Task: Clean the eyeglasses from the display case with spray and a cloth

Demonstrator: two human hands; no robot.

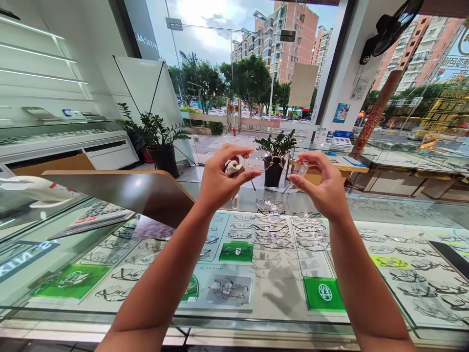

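Both hands hold a pair of thin-rimmed eyeglasses point(260, 162) up above the glass counter, against the light of the shop front. The fingers and thumb of my left hand point(220, 181) pinch the left lens at its rim. A crumpled pale and brown cloth point(233, 168) is tucked into the same hand. On the other side, my right hand point(326, 188) closes its thumb and fingertips on the right part of the glasses. Some of the thin frame is hard to make out against the plants and street behind. Below the hands, several eyeglass frames point(271, 227) lie in rows inside the counter.
The glass display counter point(271, 314) spans the front, with green brand cards point(236, 251) inside. A dark tilted panel point(120, 188) and a keyboard point(98, 213) stand at left. Beyond are potted plants point(161, 159), a glass door and a wall fan point(394, 29).
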